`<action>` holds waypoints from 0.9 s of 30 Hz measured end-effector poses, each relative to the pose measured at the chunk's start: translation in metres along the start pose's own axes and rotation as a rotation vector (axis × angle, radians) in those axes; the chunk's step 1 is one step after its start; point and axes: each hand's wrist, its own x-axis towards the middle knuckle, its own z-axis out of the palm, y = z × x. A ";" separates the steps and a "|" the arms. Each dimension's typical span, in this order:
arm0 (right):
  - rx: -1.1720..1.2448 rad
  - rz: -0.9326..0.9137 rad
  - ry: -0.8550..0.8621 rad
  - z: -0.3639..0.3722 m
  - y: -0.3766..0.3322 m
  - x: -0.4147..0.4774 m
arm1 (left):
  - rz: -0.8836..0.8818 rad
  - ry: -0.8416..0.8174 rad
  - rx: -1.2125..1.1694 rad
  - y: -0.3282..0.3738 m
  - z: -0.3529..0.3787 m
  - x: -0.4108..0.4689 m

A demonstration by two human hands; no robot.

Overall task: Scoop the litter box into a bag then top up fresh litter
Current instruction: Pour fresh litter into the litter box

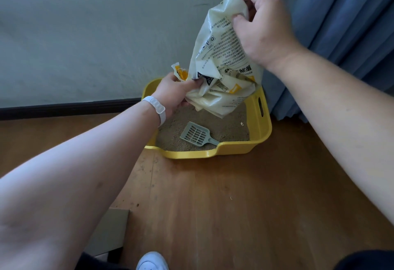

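Soft litter bag (pixel 223 56), probably light and slippery, is sagging mid-frame over litter box (pixel 263 125); right grip (pixel 262 24) is bunching its upper end, left grip (pixel 177 93) is pinching its lower corner.

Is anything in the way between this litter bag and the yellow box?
Nothing sits directly under the litter bag, which hangs over the far side of the yellow box. A grey scoop lies on the litter near the front edge; pouring might bury it.
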 end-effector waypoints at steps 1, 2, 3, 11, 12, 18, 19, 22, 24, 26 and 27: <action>0.003 0.000 -0.006 0.001 0.000 -0.001 | -0.003 0.000 -0.001 0.000 -0.001 0.000; 0.008 -0.001 -0.013 0.001 -0.001 -0.001 | -0.005 0.001 -0.002 -0.001 -0.002 0.001; 0.013 -0.003 -0.017 0.002 -0.001 -0.002 | -0.007 0.004 -0.003 -0.002 -0.003 0.001; 0.055 -0.006 -0.052 0.018 -0.003 0.000 | -0.017 0.053 0.019 -0.006 -0.023 0.000; 0.064 -0.005 -0.056 0.021 -0.004 0.000 | -0.022 0.060 0.018 -0.008 -0.027 0.000; 0.088 0.001 -0.068 0.047 -0.012 0.001 | -0.042 0.086 0.003 -0.018 -0.048 -0.003; 0.090 0.003 -0.069 0.050 -0.013 0.001 | -0.046 0.084 -0.004 -0.019 -0.051 -0.003; 0.083 0.006 -0.071 0.056 -0.014 -0.001 | -0.057 0.085 -0.010 -0.022 -0.054 -0.002; 0.075 0.010 -0.075 0.056 -0.011 -0.002 | -0.061 0.088 -0.009 -0.022 -0.052 -0.002; 0.064 0.014 -0.079 0.053 -0.007 -0.004 | -0.068 0.079 -0.014 -0.022 -0.047 -0.001; 0.057 0.017 -0.079 0.051 -0.005 -0.004 | -0.072 0.075 -0.012 -0.021 -0.044 0.000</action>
